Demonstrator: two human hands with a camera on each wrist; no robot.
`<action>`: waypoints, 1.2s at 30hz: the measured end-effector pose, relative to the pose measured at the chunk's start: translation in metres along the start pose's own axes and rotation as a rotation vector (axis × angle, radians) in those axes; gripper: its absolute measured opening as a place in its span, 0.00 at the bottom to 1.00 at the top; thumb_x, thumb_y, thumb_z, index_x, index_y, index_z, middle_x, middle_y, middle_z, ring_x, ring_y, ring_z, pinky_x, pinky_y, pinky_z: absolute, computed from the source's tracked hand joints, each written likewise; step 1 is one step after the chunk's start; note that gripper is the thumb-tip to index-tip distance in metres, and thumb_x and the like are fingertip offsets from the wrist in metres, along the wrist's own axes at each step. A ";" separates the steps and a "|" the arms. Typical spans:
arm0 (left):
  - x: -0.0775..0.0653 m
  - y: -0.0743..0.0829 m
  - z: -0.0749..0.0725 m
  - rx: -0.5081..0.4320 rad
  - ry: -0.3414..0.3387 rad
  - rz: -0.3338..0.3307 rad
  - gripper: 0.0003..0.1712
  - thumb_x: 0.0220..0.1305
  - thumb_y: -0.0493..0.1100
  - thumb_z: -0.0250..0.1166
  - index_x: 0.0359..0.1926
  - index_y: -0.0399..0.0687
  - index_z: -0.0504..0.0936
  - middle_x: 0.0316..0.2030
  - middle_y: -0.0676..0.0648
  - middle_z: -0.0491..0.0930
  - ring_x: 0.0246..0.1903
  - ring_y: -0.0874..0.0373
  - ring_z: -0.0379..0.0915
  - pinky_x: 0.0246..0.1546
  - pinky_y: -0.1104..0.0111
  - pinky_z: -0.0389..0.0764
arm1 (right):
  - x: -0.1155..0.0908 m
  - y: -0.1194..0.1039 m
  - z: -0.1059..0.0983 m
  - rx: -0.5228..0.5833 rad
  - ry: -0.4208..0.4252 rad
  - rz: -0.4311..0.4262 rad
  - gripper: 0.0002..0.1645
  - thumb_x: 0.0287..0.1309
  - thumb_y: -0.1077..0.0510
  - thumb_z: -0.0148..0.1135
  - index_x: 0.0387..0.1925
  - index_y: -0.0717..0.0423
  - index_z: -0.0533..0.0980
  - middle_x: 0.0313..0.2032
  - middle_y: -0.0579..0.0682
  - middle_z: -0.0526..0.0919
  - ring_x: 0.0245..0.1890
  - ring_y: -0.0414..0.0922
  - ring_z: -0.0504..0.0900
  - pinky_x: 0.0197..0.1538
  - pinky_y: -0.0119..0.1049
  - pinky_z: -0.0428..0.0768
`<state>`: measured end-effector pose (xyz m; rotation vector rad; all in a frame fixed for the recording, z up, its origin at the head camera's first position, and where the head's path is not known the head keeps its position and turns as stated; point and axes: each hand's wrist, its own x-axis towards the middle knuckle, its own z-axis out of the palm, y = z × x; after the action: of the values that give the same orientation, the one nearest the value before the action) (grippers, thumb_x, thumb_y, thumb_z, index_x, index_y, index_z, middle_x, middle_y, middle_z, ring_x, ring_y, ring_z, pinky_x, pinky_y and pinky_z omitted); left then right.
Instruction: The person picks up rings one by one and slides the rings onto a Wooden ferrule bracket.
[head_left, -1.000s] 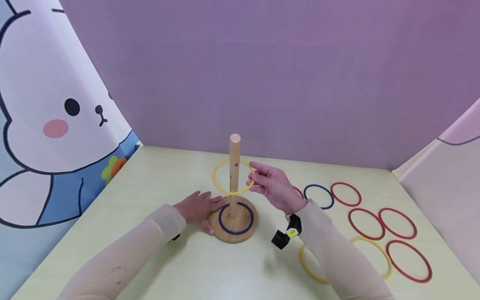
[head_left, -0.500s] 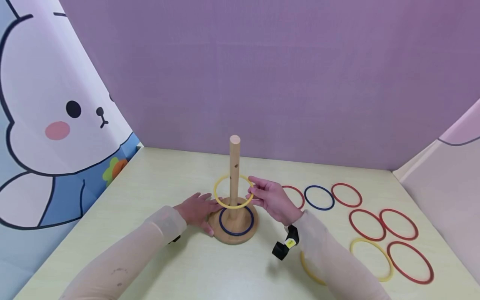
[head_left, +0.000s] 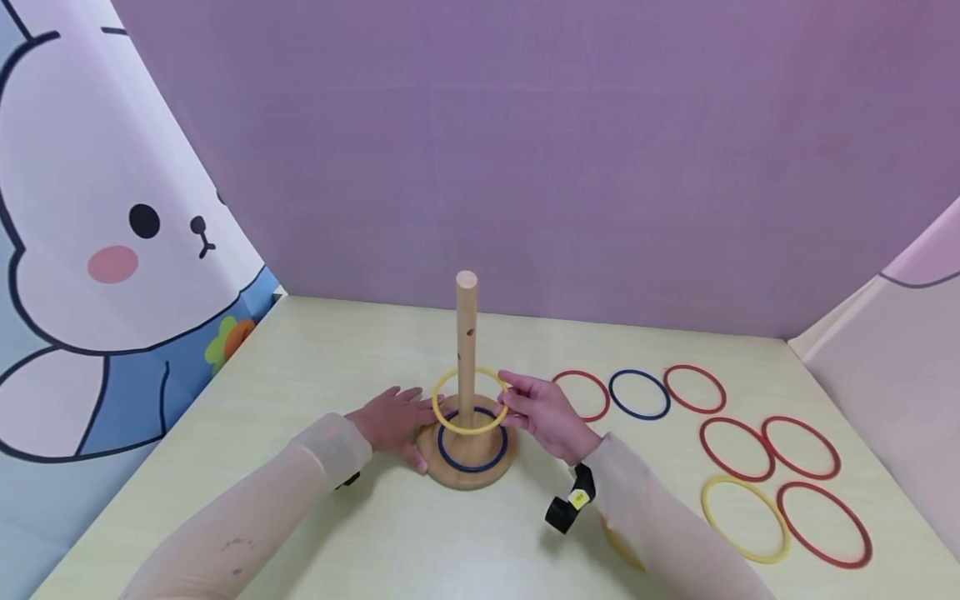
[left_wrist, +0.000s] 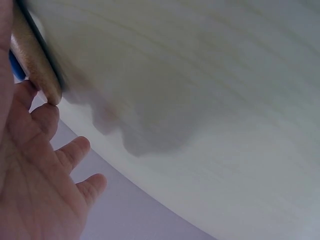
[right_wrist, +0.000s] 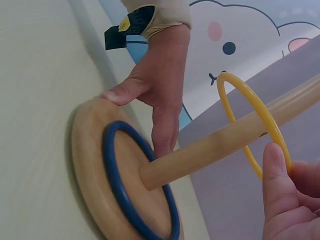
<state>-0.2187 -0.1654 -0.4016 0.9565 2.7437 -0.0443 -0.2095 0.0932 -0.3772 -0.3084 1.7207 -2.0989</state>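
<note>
A wooden peg stand stands upright on the table, its tall post (head_left: 467, 333) rising from a round base (head_left: 491, 478). One blue ring (head_left: 441, 451) lies on the base around the post. My right hand (head_left: 546, 415) pinches a yellow ring (head_left: 465, 432) between thumb and fingers at its right side. That ring encircles the lower post, held above the blue ring; the right wrist view shows the post passing through it. With fingers spread and fairly straight, my left hand (head_left: 390, 423) rests on the left side of the base, fingertips touching its rim (left_wrist: 37, 62) in the left wrist view.
Several red rings lie on the right side of the table, one red ring (head_left: 825, 525) nearest the front. Among them are another blue ring (head_left: 640, 394) and a yellow ring (head_left: 745, 518). My right sleeve partly covers a further yellow ring (head_left: 621, 546). A purple backdrop (head_left: 525, 167) stands behind.
My right hand has lowered the yellow ring along the post, from about mid-height to near the base. The left hand has stayed on the base.
</note>
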 end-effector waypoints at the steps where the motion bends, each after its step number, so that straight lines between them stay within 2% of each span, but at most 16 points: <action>1: 0.000 0.000 0.000 0.001 -0.007 -0.006 0.55 0.45 0.67 0.71 0.71 0.50 0.62 0.69 0.46 0.62 0.67 0.37 0.54 0.64 0.42 0.56 | 0.000 0.001 -0.001 -0.002 -0.006 0.001 0.29 0.68 0.73 0.43 0.68 0.75 0.52 0.34 0.50 0.74 0.34 0.37 0.82 0.40 0.26 0.81; 7: 0.000 0.000 0.000 -0.014 -0.024 -0.017 0.54 0.45 0.68 0.70 0.71 0.50 0.63 0.70 0.46 0.60 0.68 0.37 0.53 0.65 0.42 0.54 | 0.001 0.012 -0.004 -0.029 -0.027 0.006 0.29 0.68 0.72 0.44 0.68 0.75 0.53 0.34 0.50 0.75 0.35 0.38 0.82 0.40 0.27 0.81; 14: -0.001 -0.002 0.000 -0.054 0.011 0.017 0.54 0.45 0.65 0.72 0.70 0.48 0.64 0.69 0.43 0.62 0.66 0.33 0.55 0.62 0.40 0.57 | 0.001 0.021 -0.005 -0.056 -0.006 0.030 0.28 0.68 0.72 0.45 0.67 0.76 0.55 0.35 0.51 0.73 0.35 0.39 0.82 0.39 0.26 0.81; 19: -0.002 -0.001 -0.001 -0.052 0.009 0.007 0.55 0.44 0.65 0.72 0.70 0.48 0.64 0.69 0.44 0.62 0.66 0.34 0.55 0.63 0.41 0.57 | 0.001 0.025 -0.006 -0.073 0.001 0.030 0.28 0.68 0.71 0.46 0.67 0.77 0.55 0.36 0.51 0.73 0.36 0.39 0.82 0.39 0.26 0.81; 26: -0.002 0.000 -0.002 -0.020 -0.002 0.006 0.57 0.45 0.66 0.71 0.71 0.46 0.61 0.70 0.44 0.61 0.66 0.35 0.56 0.62 0.42 0.59 | 0.001 0.032 -0.007 -0.094 0.003 0.068 0.28 0.67 0.71 0.47 0.66 0.77 0.55 0.35 0.53 0.75 0.31 0.37 0.80 0.37 0.26 0.81; 36: 0.000 0.001 0.000 0.029 -0.020 -0.009 0.57 0.45 0.69 0.69 0.71 0.47 0.61 0.71 0.47 0.59 0.66 0.38 0.56 0.63 0.44 0.59 | 0.001 0.034 -0.008 -0.125 0.005 0.086 0.28 0.67 0.71 0.47 0.66 0.78 0.56 0.35 0.54 0.76 0.31 0.37 0.81 0.36 0.25 0.81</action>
<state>-0.2185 -0.1645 -0.4018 0.9467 2.7366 -0.0951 -0.2078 0.0942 -0.4124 -0.2608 1.8387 -1.9382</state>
